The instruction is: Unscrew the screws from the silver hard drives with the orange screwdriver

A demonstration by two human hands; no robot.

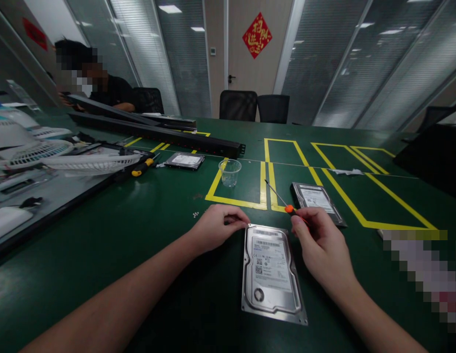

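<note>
A silver hard drive (270,274) with a white label lies flat on the green table in front of me. At its far left corner, the thumb and fingertips of my left hand (222,226) are pinched together; what is between them, if anything, is too small to make out. My right hand (319,238) is closed round the handle of a screwdriver (290,210) with an orange collar. Its thin shaft points up and to the left, clear of the drive. Just beyond that hand rests a second hard drive (318,198). Several tiny screws (195,214) lie left of my left hand.
A clear plastic cup (230,174) stands within yellow tape. Farther left are a third hard drive (185,161), a yellow-and-black screwdriver (142,167), long black rails (158,136) and white fan parts (91,162). A person (114,93) sits across the table.
</note>
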